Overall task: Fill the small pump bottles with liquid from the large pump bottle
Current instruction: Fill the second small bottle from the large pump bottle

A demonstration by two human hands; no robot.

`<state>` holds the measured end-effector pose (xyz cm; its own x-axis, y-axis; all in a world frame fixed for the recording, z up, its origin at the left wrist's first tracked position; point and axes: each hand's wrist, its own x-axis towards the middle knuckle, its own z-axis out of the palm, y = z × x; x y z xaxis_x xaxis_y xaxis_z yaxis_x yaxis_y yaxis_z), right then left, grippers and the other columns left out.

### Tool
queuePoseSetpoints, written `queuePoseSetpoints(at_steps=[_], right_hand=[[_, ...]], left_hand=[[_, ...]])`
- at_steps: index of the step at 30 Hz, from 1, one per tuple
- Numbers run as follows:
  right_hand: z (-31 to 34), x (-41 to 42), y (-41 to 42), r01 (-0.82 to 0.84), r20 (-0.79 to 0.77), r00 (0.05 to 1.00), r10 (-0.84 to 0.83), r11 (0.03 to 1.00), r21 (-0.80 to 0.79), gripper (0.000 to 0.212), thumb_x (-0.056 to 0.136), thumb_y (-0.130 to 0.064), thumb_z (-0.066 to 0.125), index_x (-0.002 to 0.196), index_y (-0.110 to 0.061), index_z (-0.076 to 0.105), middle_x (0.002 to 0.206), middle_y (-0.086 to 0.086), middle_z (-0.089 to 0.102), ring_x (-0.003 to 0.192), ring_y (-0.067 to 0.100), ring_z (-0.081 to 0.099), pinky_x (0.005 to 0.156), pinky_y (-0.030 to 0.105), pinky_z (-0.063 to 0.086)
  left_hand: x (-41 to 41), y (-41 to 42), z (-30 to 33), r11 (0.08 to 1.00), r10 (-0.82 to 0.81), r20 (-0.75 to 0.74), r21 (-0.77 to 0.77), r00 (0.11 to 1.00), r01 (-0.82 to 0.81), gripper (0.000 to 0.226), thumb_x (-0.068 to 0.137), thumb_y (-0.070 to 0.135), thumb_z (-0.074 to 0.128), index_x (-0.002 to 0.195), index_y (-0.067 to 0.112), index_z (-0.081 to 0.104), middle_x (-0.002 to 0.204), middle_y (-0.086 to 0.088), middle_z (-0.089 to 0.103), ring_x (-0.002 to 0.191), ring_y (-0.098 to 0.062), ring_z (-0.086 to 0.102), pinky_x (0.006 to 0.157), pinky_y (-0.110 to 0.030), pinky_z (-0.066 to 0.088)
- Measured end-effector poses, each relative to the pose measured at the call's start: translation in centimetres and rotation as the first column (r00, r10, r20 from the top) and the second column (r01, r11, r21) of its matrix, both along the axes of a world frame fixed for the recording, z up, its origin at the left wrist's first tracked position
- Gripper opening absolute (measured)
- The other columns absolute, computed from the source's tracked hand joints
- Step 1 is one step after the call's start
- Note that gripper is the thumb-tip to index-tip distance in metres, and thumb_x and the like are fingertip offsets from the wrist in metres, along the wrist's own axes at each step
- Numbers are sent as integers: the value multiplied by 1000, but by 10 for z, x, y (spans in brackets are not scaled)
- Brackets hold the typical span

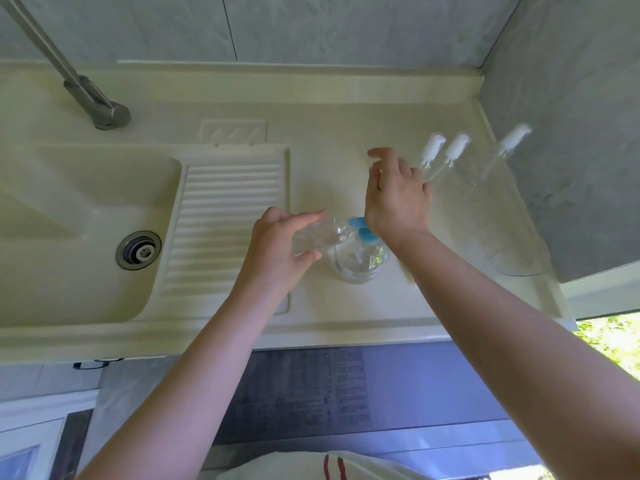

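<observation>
A cream bench [346, 98] fills the view, with a sink [69, 209] moulded into its left part and a ribbed draining board [225, 216] just beside the sink. A metal tap [93, 98] stands behind the sink. Grey marbled wall panels [311, 26] rise behind and at the right. Bright daylight and green leaves [616, 341] show at the lower right.

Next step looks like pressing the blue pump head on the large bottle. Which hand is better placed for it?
The right hand. It hovers open directly above the blue pump head of the large bottle, while the left hand is occupied holding a small clear bottle tilted at the nozzle.
</observation>
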<state>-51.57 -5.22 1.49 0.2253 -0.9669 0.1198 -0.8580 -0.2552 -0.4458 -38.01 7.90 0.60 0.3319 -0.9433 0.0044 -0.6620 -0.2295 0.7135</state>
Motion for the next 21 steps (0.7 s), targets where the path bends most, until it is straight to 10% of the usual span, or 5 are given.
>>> queuePoseSetpoints(at_steps=[21], right_hand=[[0,0,2,21,12,1000,-22,997,70,35,103,-26,32,136,-26,44,127,-1,58,117,29,47,89,39,28]], left_hand=[[-1,-3,0,1000,-6,22,-13,1000,7,64,73,12,82,129,36,61,109,-5,51,105,-16,52,90,-10,27]])
